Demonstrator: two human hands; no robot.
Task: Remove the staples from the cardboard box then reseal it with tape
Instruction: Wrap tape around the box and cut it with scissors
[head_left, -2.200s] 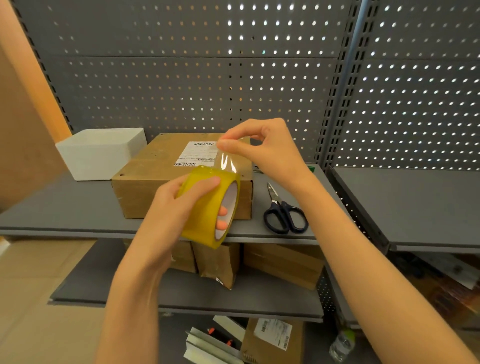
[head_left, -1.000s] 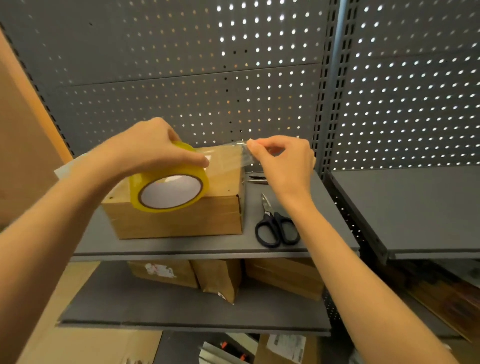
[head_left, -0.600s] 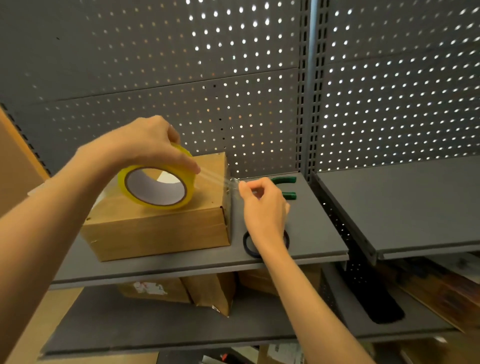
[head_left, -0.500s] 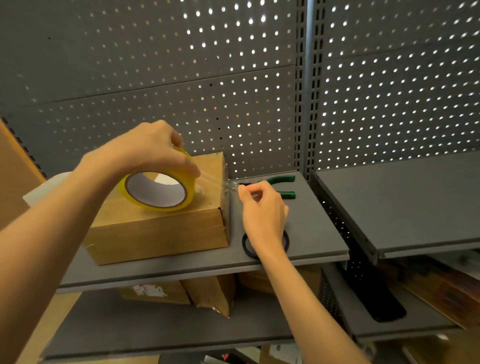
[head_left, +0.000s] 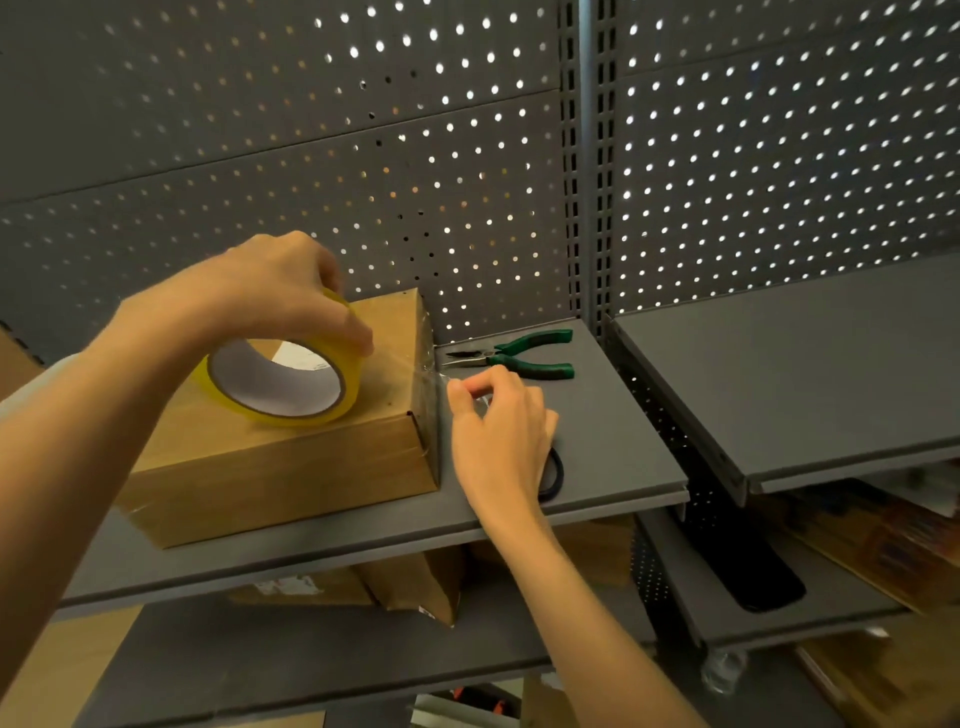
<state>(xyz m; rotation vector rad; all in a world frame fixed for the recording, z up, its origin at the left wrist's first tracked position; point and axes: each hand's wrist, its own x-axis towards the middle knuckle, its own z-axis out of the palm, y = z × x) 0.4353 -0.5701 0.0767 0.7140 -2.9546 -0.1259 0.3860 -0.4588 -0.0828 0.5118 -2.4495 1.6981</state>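
A brown cardboard box (head_left: 291, 462) lies on the grey shelf (head_left: 613, 447). My left hand (head_left: 270, 296) grips a yellow tape roll (head_left: 280, 384) held over the box top. A clear strip of tape (head_left: 410, 364) runs from the roll across the top to the box's right edge. My right hand (head_left: 498, 431) pinches the free end of that strip beside the box's right side, just below the top corner.
Green-handled pliers (head_left: 514, 356) lie on the shelf behind my right hand. A black scissors handle (head_left: 555, 475) shows from under my right wrist. A second grey shelf (head_left: 810, 374) stands to the right. Cardboard packages (head_left: 415, 587) sit on the lower shelf.
My right hand has pulled the tape end rightwards and down past the box's right edge. My left hand has brought the roll down close over the box top.
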